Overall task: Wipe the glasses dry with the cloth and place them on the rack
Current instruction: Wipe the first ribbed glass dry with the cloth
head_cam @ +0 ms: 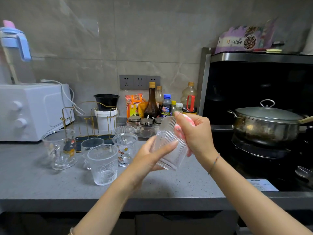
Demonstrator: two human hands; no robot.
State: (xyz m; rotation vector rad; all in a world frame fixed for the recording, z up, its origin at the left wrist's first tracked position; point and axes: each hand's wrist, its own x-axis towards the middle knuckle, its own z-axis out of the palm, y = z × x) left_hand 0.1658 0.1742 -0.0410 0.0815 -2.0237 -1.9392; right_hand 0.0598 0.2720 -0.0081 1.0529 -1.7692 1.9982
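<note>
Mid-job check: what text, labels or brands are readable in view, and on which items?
"KITTY": printed low on the cartoon-cat glass on the counter.
Purple package on the range hood: Chinese print, too blurred to read.
Orange snack packets: print blurred.
Blue-capped bottle: label blurred.
White sticker by the stove: too small to read.

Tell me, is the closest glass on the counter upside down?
No, upright. The glass has its open rim facing up and its base resting on the counter.
</note>
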